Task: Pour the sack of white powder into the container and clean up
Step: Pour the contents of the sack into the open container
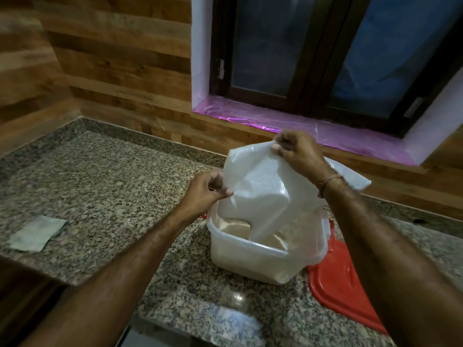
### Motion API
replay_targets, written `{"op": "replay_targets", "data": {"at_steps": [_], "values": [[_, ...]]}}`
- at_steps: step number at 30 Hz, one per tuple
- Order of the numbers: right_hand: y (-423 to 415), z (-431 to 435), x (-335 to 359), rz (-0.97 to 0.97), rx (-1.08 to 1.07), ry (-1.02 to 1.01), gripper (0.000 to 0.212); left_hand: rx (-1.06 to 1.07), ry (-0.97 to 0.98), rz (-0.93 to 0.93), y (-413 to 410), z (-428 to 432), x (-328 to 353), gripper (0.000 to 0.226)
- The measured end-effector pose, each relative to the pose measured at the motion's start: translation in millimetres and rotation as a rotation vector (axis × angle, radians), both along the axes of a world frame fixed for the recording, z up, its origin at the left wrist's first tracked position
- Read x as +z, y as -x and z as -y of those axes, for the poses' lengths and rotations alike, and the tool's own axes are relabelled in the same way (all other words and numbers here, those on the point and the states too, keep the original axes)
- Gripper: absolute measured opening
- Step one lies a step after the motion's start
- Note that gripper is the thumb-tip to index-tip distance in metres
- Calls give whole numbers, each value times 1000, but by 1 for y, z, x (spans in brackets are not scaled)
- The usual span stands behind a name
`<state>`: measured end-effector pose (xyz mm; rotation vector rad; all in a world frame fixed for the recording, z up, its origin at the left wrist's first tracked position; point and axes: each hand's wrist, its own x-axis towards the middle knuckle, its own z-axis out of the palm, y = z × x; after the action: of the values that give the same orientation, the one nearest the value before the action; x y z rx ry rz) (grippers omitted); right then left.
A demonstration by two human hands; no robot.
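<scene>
The sack (263,181), white and woven, is held upended directly above the container (240,261), with its lower end dipping inside the rim. The left hand (205,189) pinches the sack's edge above the container's left side, thumb and curled fingers closed on the fabric. The right hand (298,151) grips the sack's top corner higher up, above the container's far side, fingers bunched tight around it; a thin thread band (328,182) circles that wrist. Pale powder (233,227) lies heaped inside the container, touching the sack's lower end. The container is translucent plastic and stands on the speckled granite table (105,176). A red lid (335,284) lies flat on the table just to the right of the container, partly tucked under it. Well to the container's left, a folded cloth (37,232) lies on the table. Behind the container, a wood-panelled wall rises to a dark-framed window (350,58), whose sill (275,121) is covered in pink film.
</scene>
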<state>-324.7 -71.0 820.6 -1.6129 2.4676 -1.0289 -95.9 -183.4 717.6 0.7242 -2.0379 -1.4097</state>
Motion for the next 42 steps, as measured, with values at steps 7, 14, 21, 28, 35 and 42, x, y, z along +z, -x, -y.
{"op": "replay_targets", "data": {"at_steps": [7, 14, 21, 28, 35, 42], "values": [[-25, 12, 2, -31, 8, 74, 15, 37, -18, -82, 4, 3, -11, 46], [-22, 12, -6, 11, -93, 40, 19, -47, -126, -184, 3, 6, -1, 37], [-31, 9, -6, -103, -88, 28, 13, 28, 99, -250, 27, 17, 52, 32], [-39, 1, -4, -245, -97, 44, 11, -27, 993, 2, 45, 16, 73, 40], [5, -50, 1, -227, -280, -176, 55, -63, 484, 46, 49, 47, 74, 13], [49, -129, -13, 377, -174, 132, 43, -98, 107, -123, 57, 37, 71, 13]]}}
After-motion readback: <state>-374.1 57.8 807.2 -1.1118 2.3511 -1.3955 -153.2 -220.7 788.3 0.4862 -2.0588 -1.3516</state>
